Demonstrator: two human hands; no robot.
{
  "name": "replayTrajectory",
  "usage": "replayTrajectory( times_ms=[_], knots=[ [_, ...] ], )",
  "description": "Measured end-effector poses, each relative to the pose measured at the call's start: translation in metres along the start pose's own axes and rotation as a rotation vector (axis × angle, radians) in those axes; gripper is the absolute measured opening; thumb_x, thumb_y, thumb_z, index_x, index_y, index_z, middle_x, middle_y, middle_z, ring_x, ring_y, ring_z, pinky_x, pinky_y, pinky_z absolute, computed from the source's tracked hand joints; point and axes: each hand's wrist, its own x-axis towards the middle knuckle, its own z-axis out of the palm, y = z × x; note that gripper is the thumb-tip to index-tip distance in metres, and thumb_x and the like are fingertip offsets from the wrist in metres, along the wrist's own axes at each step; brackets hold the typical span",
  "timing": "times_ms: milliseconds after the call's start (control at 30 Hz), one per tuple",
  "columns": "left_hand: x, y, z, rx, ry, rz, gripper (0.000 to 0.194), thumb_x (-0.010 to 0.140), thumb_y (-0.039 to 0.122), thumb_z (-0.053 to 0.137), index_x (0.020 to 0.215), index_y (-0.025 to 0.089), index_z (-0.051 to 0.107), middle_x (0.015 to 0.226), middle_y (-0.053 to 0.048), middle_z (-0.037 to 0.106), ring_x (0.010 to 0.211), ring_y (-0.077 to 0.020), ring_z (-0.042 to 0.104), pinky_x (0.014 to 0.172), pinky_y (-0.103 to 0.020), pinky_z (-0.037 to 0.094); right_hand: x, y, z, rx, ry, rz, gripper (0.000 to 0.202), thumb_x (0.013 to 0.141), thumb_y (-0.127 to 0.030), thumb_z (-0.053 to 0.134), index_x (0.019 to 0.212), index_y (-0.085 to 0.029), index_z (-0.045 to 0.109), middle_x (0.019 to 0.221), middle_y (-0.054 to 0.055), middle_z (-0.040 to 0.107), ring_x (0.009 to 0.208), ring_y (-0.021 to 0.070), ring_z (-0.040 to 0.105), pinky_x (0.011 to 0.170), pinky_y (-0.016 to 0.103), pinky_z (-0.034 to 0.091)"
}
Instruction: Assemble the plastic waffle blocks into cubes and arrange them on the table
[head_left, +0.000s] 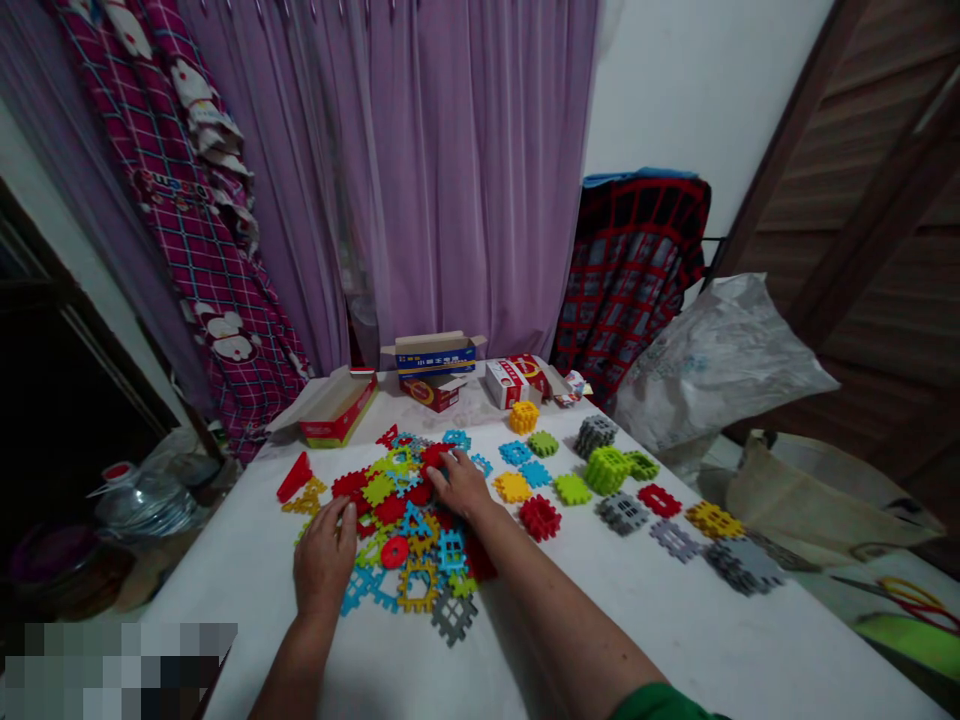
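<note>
A heap of interlocking plastic pieces (pixel 379 488) in red, blue, green, yellow and gray lies on the white table. At its left edge my left hand (pixel 324 560) rests on the pieces, fingers slightly spread and holding nothing visible. My right hand (pixel 463 487) reaches over the heap's right side, thumb and fingers closed on a red piece (pixel 433 458) that they partly cover. Right of the heap stand grouped pieces: a yellow stack (pixel 523 416), a green stack (pixel 607 470), a red stack (pixel 540 517) and gray stacks (pixel 622 512).
Along the back edge of the table (pixel 645 625) are an open red-and-green box (pixel 341 415), a blue box (pixel 435 357) and a red-and-white box (pixel 510 383). Beyond the right edge are a white plastic bag (pixel 720 360) and scissors (pixel 900 598); a water jug (pixel 146 500) is at left.
</note>
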Motion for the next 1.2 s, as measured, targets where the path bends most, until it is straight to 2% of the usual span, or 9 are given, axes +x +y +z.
replayTrajectory(
  times_ms=[100, 233, 333, 533, 633, 733, 967, 1133, 1200],
  knots=[
    [-0.001, -0.003, -0.005, -0.001, 0.007, 0.003, 0.041, 0.092, 0.043, 0.037, 0.102, 0.019, 0.069, 0.108, -0.009, 0.072, 0.101, -0.0239, 0.066, 0.091, -0.036, 0.05, -0.003, 0.002, -0.007, 0.06, 0.064, -0.089, 0.042, 0.091, -0.042, 0.05, 0.124, -0.02, 0.063, 0.135, 0.013, 0.056, 0.125, 0.0234, 0.051, 0.105, 0.037, 0.039],
    [-0.003, 0.003, -0.013, 0.008, 0.013, 0.034, 0.039, 0.09, 0.042, 0.041, 0.103, 0.017, 0.068, 0.109, -0.011, 0.072, 0.102, -0.0259, 0.065, 0.093, -0.04, 0.049, -0.02, 0.018, -0.034, 0.141, 0.179, -0.157, 0.039, 0.093, -0.033, 0.04, 0.122, -0.021, 0.064, 0.131, 0.008, 0.059, 0.125, 0.0199, 0.052, 0.107, 0.036, 0.039],
    [-0.009, 0.021, -0.018, -0.03, -0.008, 0.094, 0.035, 0.09, 0.038, 0.043, 0.104, 0.018, 0.069, 0.11, -0.01, 0.071, 0.106, -0.0252, 0.063, 0.098, -0.04, 0.046, -0.052, 0.038, -0.056, 0.296, 0.427, -0.153, 0.038, 0.093, -0.037, 0.038, 0.105, -0.02, 0.07, 0.109, 0.009, 0.07, 0.106, 0.0209, 0.062, 0.097, 0.037, 0.046],
    [-0.039, 0.074, -0.012, -0.116, -0.286, 0.377, 0.032, 0.089, 0.04, 0.053, 0.115, 0.027, 0.067, 0.125, -0.005, 0.066, 0.123, -0.0248, 0.053, 0.113, -0.048, 0.031, -0.129, 0.088, -0.075, 0.3, 0.656, 0.027, 0.039, 0.086, -0.046, 0.046, 0.091, -0.017, 0.072, 0.092, 0.009, 0.074, 0.086, 0.0211, 0.068, 0.082, 0.032, 0.052],
    [-0.053, 0.09, -0.006, -0.062, -0.397, 0.407, 0.051, 0.082, 0.044, 0.063, 0.13, 0.027, 0.058, 0.142, -0.007, 0.053, 0.135, -0.0293, 0.041, 0.116, -0.054, 0.023, -0.148, 0.108, -0.078, 0.278, 0.728, 0.107, 0.041, 0.083, -0.047, 0.047, 0.089, -0.015, 0.073, 0.087, 0.011, 0.074, 0.079, 0.0215, 0.068, 0.077, 0.031, 0.052],
    [-0.058, 0.095, -0.002, -0.01, -0.452, 0.327, 0.061, 0.078, 0.043, 0.068, 0.133, 0.024, 0.054, 0.148, -0.01, 0.045, 0.14, -0.032, 0.034, 0.116, -0.056, 0.02, -0.155, 0.12, -0.079, 0.28, 0.731, 0.164, 0.043, 0.082, -0.048, 0.047, 0.088, -0.015, 0.073, 0.083, 0.011, 0.074, 0.072, 0.0211, 0.068, 0.072, 0.03, 0.052],
    [-0.056, 0.094, -0.001, 0.019, -0.438, 0.246, 0.034, 0.083, 0.032, 0.062, 0.116, 0.028, 0.065, 0.143, -0.007, 0.052, 0.138, -0.0292, 0.037, 0.115, -0.055, 0.02, -0.156, 0.127, -0.079, 0.348, 0.639, 0.221, 0.049, 0.081, -0.053, 0.045, 0.09, -0.014, 0.074, 0.078, 0.01, 0.074, 0.069, 0.021, 0.067, 0.067, 0.029, 0.05],
    [-0.058, 0.097, -0.005, 0.023, -0.428, 0.218, 0.05, 0.084, 0.034, 0.06, 0.133, 0.031, 0.055, 0.145, -0.008, 0.049, 0.138, -0.0294, 0.037, 0.115, -0.056, 0.017, -0.154, 0.127, -0.08, 0.374, 0.594, 0.259, 0.052, 0.08, -0.057, 0.045, 0.09, -0.015, 0.074, 0.079, 0.01, 0.074, 0.07, 0.022, 0.067, 0.067, 0.029, 0.05],
    [-0.058, 0.1, -0.006, 0.027, -0.432, 0.231, 0.048, 0.086, 0.036, 0.057, 0.134, 0.032, 0.054, 0.147, -0.007, 0.047, 0.139, -0.0299, 0.035, 0.115, -0.058, 0.015, -0.156, 0.125, -0.08, 0.381, 0.578, 0.252, 0.052, 0.079, -0.056, 0.045, 0.09, -0.014, 0.074, 0.079, 0.01, 0.074, 0.069, 0.0221, 0.066, 0.067, 0.03, 0.05]
  ],
)
